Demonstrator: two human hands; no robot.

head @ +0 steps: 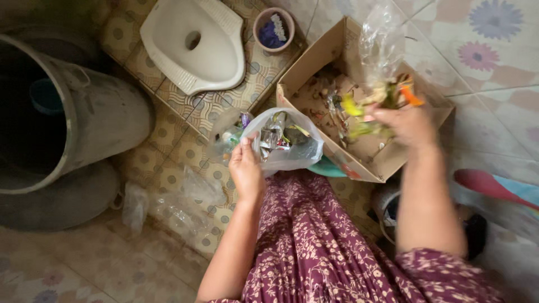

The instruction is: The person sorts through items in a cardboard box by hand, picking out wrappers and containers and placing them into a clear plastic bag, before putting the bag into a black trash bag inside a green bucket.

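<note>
My left hand [246, 168] grips the rim of a clear plastic bag [292, 152] stuffed with shiny wrappers and scraps, holding it open over my lap. My right hand [407, 123] is raised over a cardboard box [323, 53] and clutches a handful of colourful wrappers [382, 95] together with a crumpled clear plastic film that sticks upward. The hand and wrappers are blurred by motion. More scraps lie on the box floor. My patterned maroon skirt fills the bottom of the view.
A white squat toilet pan [193, 42] is set into the patterned tile floor. A small purple pot [273, 29] stands beside it. A large grey metal drum [67, 112] is at the left. Loose clear plastic bags [168, 205] lie on the tiles.
</note>
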